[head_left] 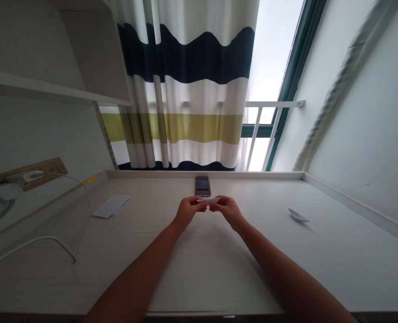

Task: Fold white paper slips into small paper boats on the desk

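The left hand (188, 211) and right hand (227, 211) meet above the pale desk (199, 278), pinching a folded white paper (208, 200) between them. A phone (203, 186) lies just beyond at twelve o'clock, loose paper sheets (111, 206) at ten, a white paper fold (298, 215) at three, and a white cable (82, 224) at nine.

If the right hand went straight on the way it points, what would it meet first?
The right hand already touches the folded white paper at its fingertips; next would likely be the left hand.
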`<state>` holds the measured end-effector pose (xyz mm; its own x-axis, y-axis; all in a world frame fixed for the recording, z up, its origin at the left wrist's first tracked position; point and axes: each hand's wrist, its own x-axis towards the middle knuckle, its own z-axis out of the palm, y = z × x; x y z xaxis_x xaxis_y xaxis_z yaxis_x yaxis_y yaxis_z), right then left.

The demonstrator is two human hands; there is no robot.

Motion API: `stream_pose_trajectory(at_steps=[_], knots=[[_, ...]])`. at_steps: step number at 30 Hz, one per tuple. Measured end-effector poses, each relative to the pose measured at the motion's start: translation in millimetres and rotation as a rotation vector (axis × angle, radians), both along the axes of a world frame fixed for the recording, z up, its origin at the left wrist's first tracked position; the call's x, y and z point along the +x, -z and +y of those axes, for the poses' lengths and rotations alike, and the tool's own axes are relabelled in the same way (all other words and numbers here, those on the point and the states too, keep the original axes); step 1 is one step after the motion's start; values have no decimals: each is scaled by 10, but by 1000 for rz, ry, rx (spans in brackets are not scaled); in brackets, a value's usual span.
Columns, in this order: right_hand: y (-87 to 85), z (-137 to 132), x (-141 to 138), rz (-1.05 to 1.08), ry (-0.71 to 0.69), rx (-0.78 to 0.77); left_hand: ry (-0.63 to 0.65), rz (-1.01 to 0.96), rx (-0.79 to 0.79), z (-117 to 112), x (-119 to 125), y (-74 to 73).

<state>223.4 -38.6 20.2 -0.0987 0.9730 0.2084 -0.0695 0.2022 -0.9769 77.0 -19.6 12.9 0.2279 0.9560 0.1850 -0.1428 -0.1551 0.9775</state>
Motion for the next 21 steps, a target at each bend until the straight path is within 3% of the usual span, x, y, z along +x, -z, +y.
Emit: stream_pose_trajectory(at_steps=[9,21], knots=[[-18,-3,5,145,-28,-66,62,-100,-68,-3,9,41],[46,32,15,146,-32,-76,-6,-103,-109,16,-15,16]])
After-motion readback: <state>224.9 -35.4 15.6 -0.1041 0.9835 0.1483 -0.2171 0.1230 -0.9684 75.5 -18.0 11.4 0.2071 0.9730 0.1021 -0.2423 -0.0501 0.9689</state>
